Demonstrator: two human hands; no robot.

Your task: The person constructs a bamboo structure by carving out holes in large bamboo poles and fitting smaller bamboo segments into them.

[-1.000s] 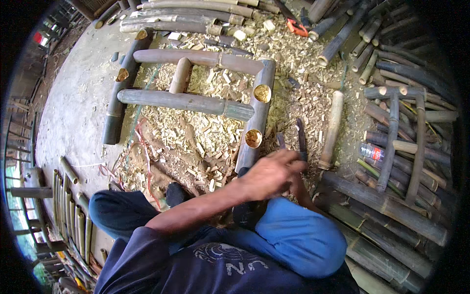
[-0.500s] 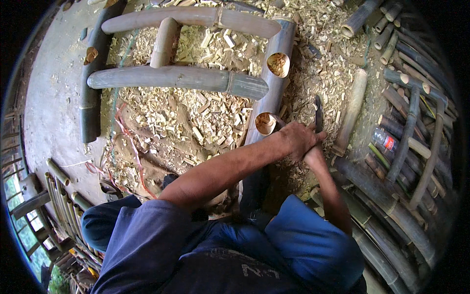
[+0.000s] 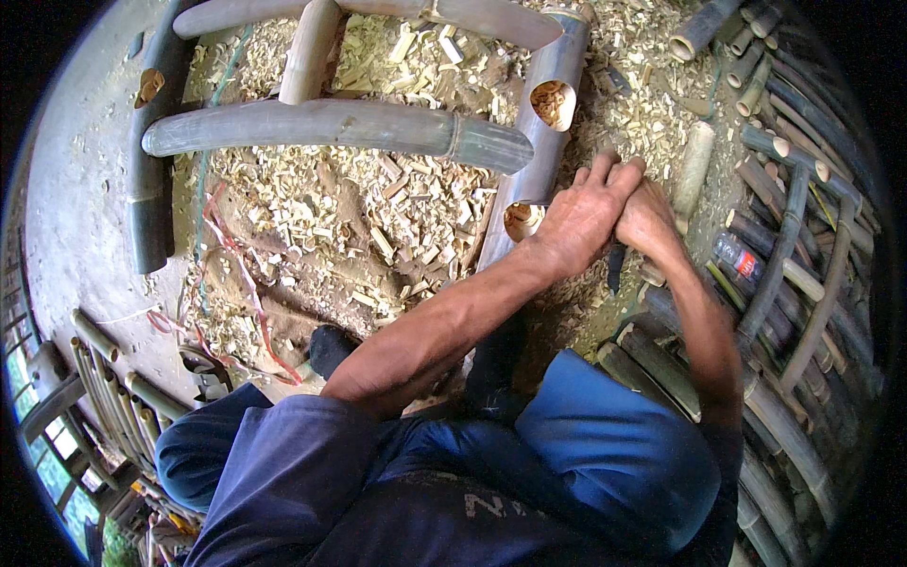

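My left hand (image 3: 584, 222) and my right hand (image 3: 650, 215) are pressed together, fingers curled, just right of a thick bamboo pole (image 3: 543, 94). Both are closed, and what they grip is hidden by the fingers. The pole has two oval holes cut in its side; my left hand is nearest to the lower hole (image 3: 522, 222), where a thin dark edge crosses its upper rim. Below my hands shows a dark narrow piece (image 3: 616, 268); I cannot tell whether it is held or lying on the ground.
Two curved bamboo rails (image 3: 340, 130) joined by a short crosspiece (image 3: 310, 52) reach towards a second pole (image 3: 149, 203) at left. Shavings (image 3: 378, 208) litter the ground. Cut bamboo (image 3: 794, 444) is piled at right with a plastic bottle (image 3: 737, 257). Red string (image 3: 236, 255) lies at left.
Both hands have moved a little up and right, and my right forearm shows more. The dark blade that stood above my hands no longer shows there. The view has shifted slightly.
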